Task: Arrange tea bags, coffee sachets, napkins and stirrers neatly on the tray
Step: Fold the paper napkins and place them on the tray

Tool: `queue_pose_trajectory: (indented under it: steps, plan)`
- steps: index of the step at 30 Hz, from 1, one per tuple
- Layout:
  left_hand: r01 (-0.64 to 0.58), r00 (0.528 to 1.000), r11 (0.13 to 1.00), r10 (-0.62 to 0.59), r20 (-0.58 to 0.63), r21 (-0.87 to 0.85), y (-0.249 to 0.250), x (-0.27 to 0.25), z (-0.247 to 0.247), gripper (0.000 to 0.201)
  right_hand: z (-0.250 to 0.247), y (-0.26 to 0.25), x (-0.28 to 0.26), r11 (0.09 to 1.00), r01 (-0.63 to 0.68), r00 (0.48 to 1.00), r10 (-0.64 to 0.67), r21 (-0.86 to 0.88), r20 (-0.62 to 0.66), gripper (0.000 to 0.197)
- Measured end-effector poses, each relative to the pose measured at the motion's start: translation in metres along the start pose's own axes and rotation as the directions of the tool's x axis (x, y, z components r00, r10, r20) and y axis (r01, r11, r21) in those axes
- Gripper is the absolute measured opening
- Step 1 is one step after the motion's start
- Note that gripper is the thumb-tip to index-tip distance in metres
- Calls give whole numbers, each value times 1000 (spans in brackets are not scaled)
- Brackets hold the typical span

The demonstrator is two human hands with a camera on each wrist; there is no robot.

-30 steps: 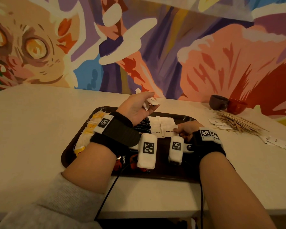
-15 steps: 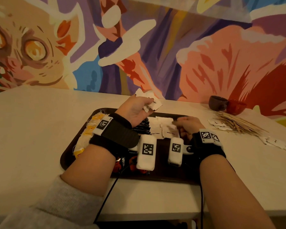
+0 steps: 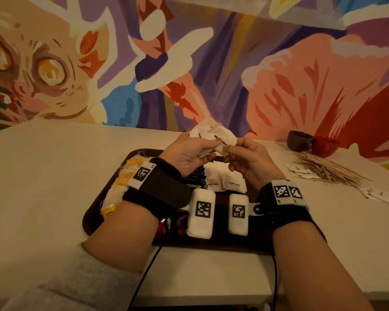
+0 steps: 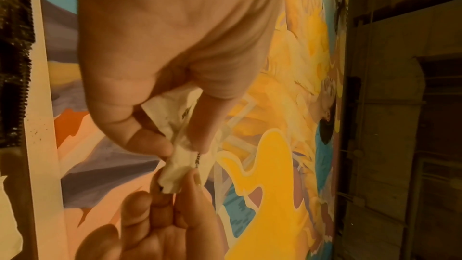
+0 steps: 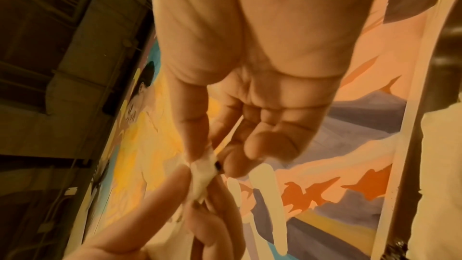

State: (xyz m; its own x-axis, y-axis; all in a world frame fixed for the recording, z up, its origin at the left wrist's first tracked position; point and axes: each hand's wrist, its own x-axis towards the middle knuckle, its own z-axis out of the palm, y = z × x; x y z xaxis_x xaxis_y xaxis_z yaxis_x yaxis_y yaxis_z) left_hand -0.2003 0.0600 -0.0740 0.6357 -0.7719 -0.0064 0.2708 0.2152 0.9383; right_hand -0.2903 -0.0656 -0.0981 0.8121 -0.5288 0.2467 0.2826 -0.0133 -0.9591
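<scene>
Both hands are raised above the back of the dark brown tray. My left hand grips a small bunch of white sugar sachets. My right hand pinches the end of one sachet from that bunch. In the left wrist view the left hand and the sachets show close up, as does the right hand with its sachet in the right wrist view. On the tray lie tea bags along the left edge, dark coffee sachets and white sugar sachets.
A pile of wooden stirrers lies on the table to the right, with loose white sachets around it. A dark cup and a red cup stand by the painted wall. The table edge runs just below the tray.
My right hand has left the sachets on the tray and risen to meet the left hand. The left hand lifted slightly, and both now hold the bunch of sachets.
</scene>
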Motion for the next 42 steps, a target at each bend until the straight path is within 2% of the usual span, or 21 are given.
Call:
queue_pose_trajectory:
  steps: [2, 5, 9, 13, 16, 19, 21, 25, 30, 34, 37, 39, 42]
  plan:
    - [9, 1000, 999, -10, -22, -38, 0, 2, 0, 22, 0, 0, 1, 999, 10, 999, -9, 31, -35, 15]
    - [27, 998, 985, -36, -47, -171, 2, 4, 0, 4, -3, 2, 4, 996, 27, 994, -18, 79, -110, 17]
    - [26, 998, 960, -39, -41, -280, 3, 4, -3, 14, -9, 5, 7, 993, -9, 983, 30, 115, -180, 7]
    - [33, 996, 972, -51, -73, -233, 3, 5, -4, 10, -17, 9, 9, 996, -69, 947, 82, 52, -310, 10]
    - [23, 995, 984, -41, -96, -177, 2, 7, -4, 9, -25, 12, 14, 974, -205, 892, 146, -94, -428, 12]
    - [11, 992, 988, -30, -121, -155, 1, 9, -6, 9, -25, 12, 13, 863, -414, 880, 299, -288, -370, 14]
    - [1, 990, 989, -21, -138, -145, 2, 9, -6, 8, -23, 10, 11, 770, -495, 865, 391, -403, -315, 9]
    - [-10, 982, 997, -5, -189, -78, 3, 7, -7, 8, -17, 10, 10, 657, -561, 822, 515, -504, -243, 16]
    - [-15, 978, 1000, 10, -209, -21, 3, 8, -7, 4, -12, 15, 15, 603, -550, 818, 530, -577, -226, 14]
    - [-9, 986, 996, -6, -164, -91, 3, 9, -6, 2, -11, 16, 16, 643, -538, 824, 538, -545, -179, 8]
    - [-1, 993, 994, -12, -115, -110, 3, 8, -4, 12, -12, 16, 13, 697, -540, 831, 530, -472, -170, 10]
    - [8, 996, 991, -20, -86, -132, 2, 7, -3, 16, -12, 17, 11, 740, -516, 855, 479, -432, -200, 8]
    - [20, 999, 986, -28, -46, -166, 2, 5, -1, 14, -13, 16, 12, 841, -409, 905, 325, -355, -274, 5]
